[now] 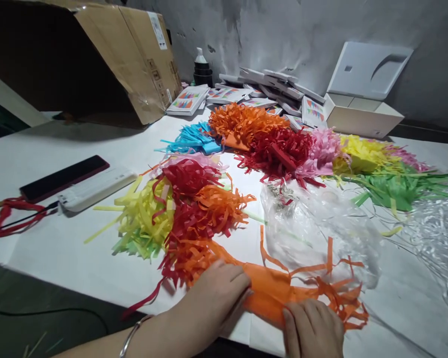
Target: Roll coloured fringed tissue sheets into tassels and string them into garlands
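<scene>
The orange paper was at the bench's near edge, ends already fringed, middle uncut and pretty flat. Left hand and right hand had fingers close together, pinching it. Loads of fringed bundles sat beyond.

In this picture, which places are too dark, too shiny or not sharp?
Head view: inside of the cardboard box nearly black; highlights on the clear plastic bag and silvery strips; left hand and right hand slightly soft over the orange paper.
</scene>
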`<state>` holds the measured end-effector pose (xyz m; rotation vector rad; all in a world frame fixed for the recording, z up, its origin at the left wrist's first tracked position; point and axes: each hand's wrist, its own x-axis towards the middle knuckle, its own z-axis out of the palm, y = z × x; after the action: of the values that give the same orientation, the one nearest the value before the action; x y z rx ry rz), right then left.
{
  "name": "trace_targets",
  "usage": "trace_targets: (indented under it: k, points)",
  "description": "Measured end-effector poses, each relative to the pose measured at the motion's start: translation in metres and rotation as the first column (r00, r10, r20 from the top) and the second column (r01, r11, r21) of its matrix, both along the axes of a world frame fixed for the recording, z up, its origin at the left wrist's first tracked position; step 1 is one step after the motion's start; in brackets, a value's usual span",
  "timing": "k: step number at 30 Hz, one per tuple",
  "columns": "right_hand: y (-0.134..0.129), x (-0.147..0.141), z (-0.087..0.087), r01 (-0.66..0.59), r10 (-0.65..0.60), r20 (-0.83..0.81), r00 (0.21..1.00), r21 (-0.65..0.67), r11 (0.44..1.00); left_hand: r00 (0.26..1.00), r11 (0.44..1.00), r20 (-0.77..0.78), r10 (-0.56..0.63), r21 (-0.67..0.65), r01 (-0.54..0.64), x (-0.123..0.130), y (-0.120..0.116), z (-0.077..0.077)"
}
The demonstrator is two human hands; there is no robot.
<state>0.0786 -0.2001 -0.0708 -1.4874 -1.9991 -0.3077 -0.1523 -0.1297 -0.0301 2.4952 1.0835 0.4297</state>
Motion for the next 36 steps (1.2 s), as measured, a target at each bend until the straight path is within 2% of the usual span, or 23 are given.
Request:
trace_targets:
  k: [4,7,10,12,15,16,18,20,21,23,25,27,29,32,36]
  points:
    - [0.017,-0.011,0.013,0.065,-0.063,0.026,0.998,-0.084,0.994,0.982,0.992,-0.141,0.124,0.051,-0.118,0.01,0.008,0.012]
    - [0.027,-0.014,0.014,0.124,-0.115,0.093,0.989,-0.104,0.987,0.952,0.98,-0.233,0.198,0.057,-0.19,0.015,0.012,0.015]
    - [0.034,-0.013,0.013,0.153,-0.139,0.134,0.981,-0.098,0.983,0.933,0.976,-0.289,0.216,0.051,-0.211,0.018,0.016,0.015]
    - [0.036,-0.011,0.016,0.192,-0.178,0.157,0.971,-0.081,0.978,0.93,0.977,-0.302,0.212,0.043,-0.209,0.019,0.018,0.014]
    - [0.032,-0.009,0.026,0.238,-0.243,0.134,0.961,0.049,0.97,0.93,0.979,-0.306,0.202,0.034,-0.201,0.02,0.022,0.014]
    - [0.029,-0.008,0.028,0.188,-0.198,0.113,0.974,0.093,0.978,0.931,0.979,-0.305,0.199,0.03,-0.199,0.02,0.023,0.014]
    - [0.022,-0.007,0.028,-0.028,0.015,0.107,0.994,0.119,0.992,0.933,0.979,-0.3,0.199,0.025,-0.201,0.021,0.023,0.014]
    - [0.017,-0.007,0.021,-0.243,0.233,0.133,0.963,0.065,0.968,0.935,0.98,-0.296,0.194,0.01,-0.2,0.02,0.023,0.015]
    - [0.016,-0.007,0.017,-0.297,0.289,0.142,0.947,0.039,0.954,0.937,0.979,-0.287,0.197,0.003,-0.205,0.018,0.023,0.016]
    - [0.015,-0.008,0.009,-0.308,0.301,0.132,0.944,0.039,0.951,0.95,0.975,-0.221,0.22,0.021,-0.221,0.014,0.02,0.018]
    - [0.016,-0.01,0.008,-0.275,0.271,0.066,0.96,0.061,0.959,0.974,0.975,-0.105,0.201,0.116,-0.188,0.009,0.016,0.02]
    - [0.018,-0.013,0.014,-0.263,0.264,-0.033,0.964,0.039,0.964,0.996,0.97,-0.022,0.087,0.23,-0.079,0.005,0.01,0.019]
    - [0.019,-0.017,0.021,-0.276,0.273,-0.094,0.957,-0.023,0.961,0.999,0.957,0.005,-0.043,0.286,0.04,0.002,0.005,0.012]
    - [0.018,-0.023,0.025,-0.258,0.255,-0.067,0.964,-0.038,0.965,0.993,0.953,0.056,-0.1,0.293,0.079,0.0,0.0,-0.001]
    - [0.014,-0.019,0.019,-0.218,0.217,-0.054,0.975,-0.012,0.976,0.988,0.978,0.141,-0.066,0.204,0.037,-0.007,-0.002,-0.007]
